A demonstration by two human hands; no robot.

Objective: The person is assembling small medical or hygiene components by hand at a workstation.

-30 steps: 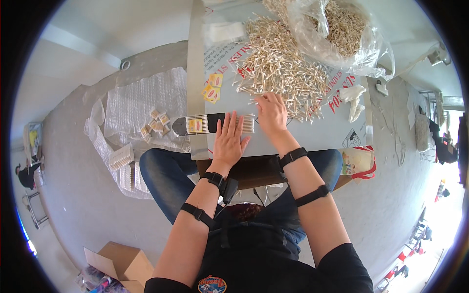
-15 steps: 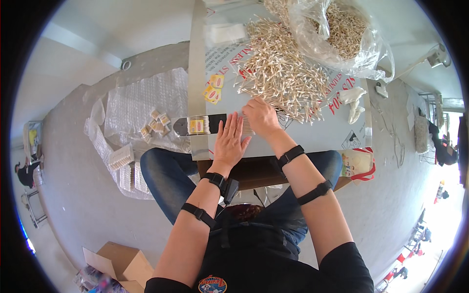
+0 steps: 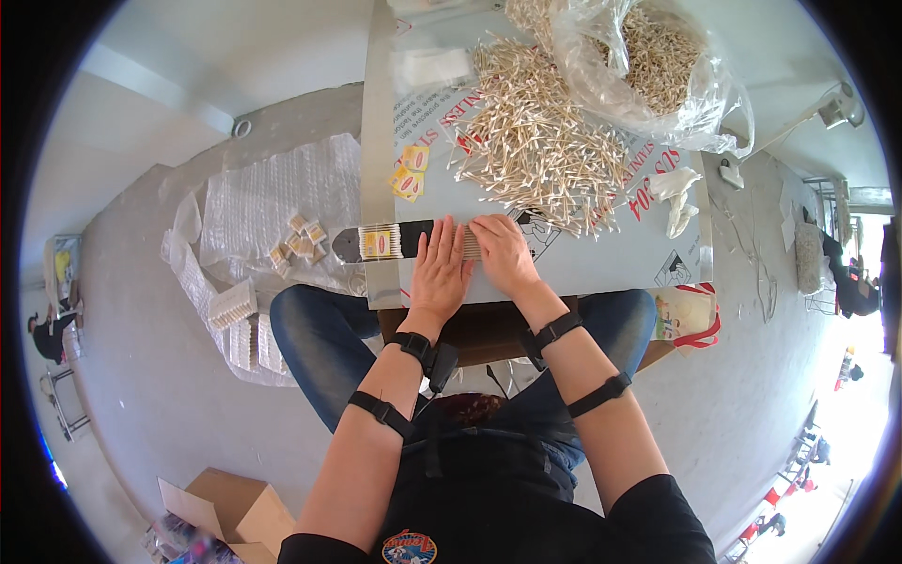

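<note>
A row of cotton swabs (image 3: pixel 471 246) lies side by side on a long black strip (image 3: pixel 416 238) near the front edge of the table. My left hand (image 3: pixel 441 273) rests flat across the strip and the row's left part, fingers stretched out and holding nothing. Close beside it, my right hand (image 3: pixel 505 256) has its fingers bent and pressed together at the row's right end, on the swabs there; its palm hides part of them. Farther left on the strip sits a bundle of swabs with a yellow label (image 3: pixel 380 242). Beyond my hands spreads a big loose pile of cotton swabs (image 3: pixel 550 141).
Small yellow cards (image 3: pixel 410 173) lie at the table's left. A clear plastic bag of swabs (image 3: pixel 662 70) stands at the back right, with a crumpled white cloth (image 3: pixel 676 199) nearer. Bubble wrap (image 3: pixel 282 193) on the left holds small swab bundles (image 3: pixel 301 241). An open carton (image 3: pixel 232 508) is at lower left.
My right hand has come nearer to me from the edge of the pile and turned down onto the row's right end. My left hand has barely moved.
</note>
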